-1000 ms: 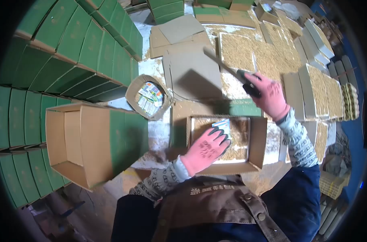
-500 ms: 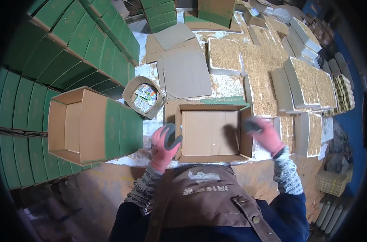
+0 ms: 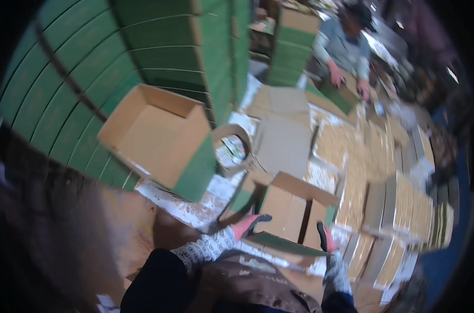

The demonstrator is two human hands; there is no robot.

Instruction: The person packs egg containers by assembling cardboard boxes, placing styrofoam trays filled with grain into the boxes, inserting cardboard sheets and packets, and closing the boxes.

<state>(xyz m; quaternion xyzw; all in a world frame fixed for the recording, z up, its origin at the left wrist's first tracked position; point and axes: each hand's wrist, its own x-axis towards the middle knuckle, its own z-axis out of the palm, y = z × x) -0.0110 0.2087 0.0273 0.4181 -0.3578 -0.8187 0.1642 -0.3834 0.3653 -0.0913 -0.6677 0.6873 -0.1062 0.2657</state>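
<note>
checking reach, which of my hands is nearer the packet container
Left: your left hand, at the left of the open box, is below the container in view; your right hand, at the box's right, is farther.

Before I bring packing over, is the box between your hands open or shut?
Open: the box between the left hand and right hand shows its inner walls and floor.

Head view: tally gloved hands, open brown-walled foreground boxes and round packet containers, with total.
Gloved hands: 4 (left hand, right hand, co-worker's hands)
Open brown-walled foreground boxes: 2 (held box, box at left)
Round packet container: 1
Total: 7
</note>
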